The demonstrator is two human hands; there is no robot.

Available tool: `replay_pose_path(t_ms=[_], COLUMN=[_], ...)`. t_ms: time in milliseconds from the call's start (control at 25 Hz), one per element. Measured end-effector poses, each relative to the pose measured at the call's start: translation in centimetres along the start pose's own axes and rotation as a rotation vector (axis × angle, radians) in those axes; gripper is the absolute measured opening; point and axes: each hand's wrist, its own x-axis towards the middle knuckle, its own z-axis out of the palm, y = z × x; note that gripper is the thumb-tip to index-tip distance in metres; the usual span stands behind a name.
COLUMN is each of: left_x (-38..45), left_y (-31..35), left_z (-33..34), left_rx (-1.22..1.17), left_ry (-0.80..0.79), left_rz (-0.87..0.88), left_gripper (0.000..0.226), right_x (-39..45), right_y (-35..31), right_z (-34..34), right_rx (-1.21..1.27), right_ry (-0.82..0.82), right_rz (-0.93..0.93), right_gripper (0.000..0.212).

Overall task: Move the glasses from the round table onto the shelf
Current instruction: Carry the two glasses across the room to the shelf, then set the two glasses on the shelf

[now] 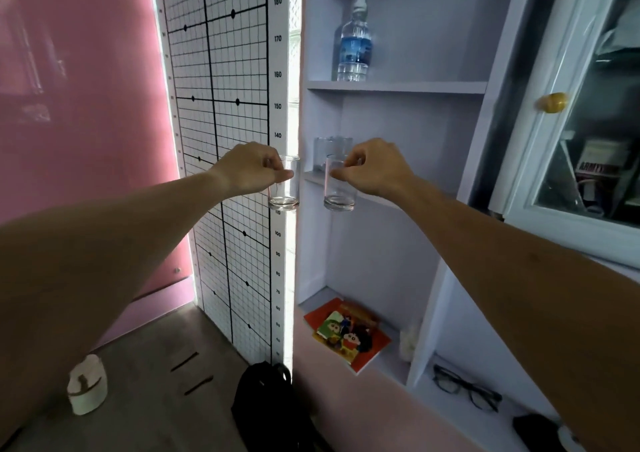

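My left hand (251, 167) grips a clear drinking glass (285, 192) by its rim, held upright in the air just left of the shelf unit's side wall. My right hand (375, 167) holds a second clear glass (339, 192) by the rim, hanging in front of the middle shelf board (384, 199). Two more clear glasses (327, 150) stand at the back left of that middle shelf, behind the right-hand glass. The round table is out of view.
A water bottle (355, 46) stands on the upper shelf. A comic book (348, 332) lies on the lower shelf and spectacles (464, 387) on the ledge below. A glass-door cabinet (581, 122) is at right. A black backpack (266, 406) sits on the floor beside a grid height chart (225, 140).
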Motion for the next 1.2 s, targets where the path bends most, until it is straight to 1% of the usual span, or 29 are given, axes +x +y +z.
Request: replay_pose_path(t_ms=[80, 240, 440, 600, 680, 800, 920, 1200], left_x=[2.4, 7.4, 13.2, 17.3, 18.8, 20.2, 21.0, 22.2], left_y=[0.4, 0.7, 1.2, 0.6, -0.1, -0.7, -1.4, -2.2], left_z=[1.4, 4.5, 7.6, 9.0, 9.5, 9.8, 9.8, 8.9], left_rx=[-0.011, -0.009, -0.077, -0.112, -0.088, -0.083, -0.079, 0.062], left_ry=[-0.014, -0.008, -0.037, -0.052, -0.079, -0.103, -0.110, -0.106], left_rz=[0.034, 0.094, 0.191, 0.251, 0.289, 0.374, 0.430, 0.523], left_gripper=[0.020, 0.019, 0.017, 0.017, 0.017, 0.017, 0.019, 0.042], right_x=[1.5, 3.7, 5.8, 7.8, 9.0, 10.3, 11.6, 14.4], right_y=[2.0, 5.2, 8.0, 9.2, 9.3, 9.2, 8.9, 8.6], right_z=[0.1, 0.0, -0.5, -0.3, 0.2, 1.2, 2.5, 4.4], right_rx=[0.002, -0.030, -0.069, -0.113, -0.129, -0.163, -0.145, -0.117], right_ry=[0.026, 0.063, 0.126, 0.171, 0.194, 0.223, 0.236, 0.226], right_rz=[0.041, 0.120, 0.188, 0.272, 0.307, 0.346, 0.365, 0.343], right_gripper=[0.028, 0.022, 0.019, 0.015, 0.016, 0.020, 0.017, 0.017])
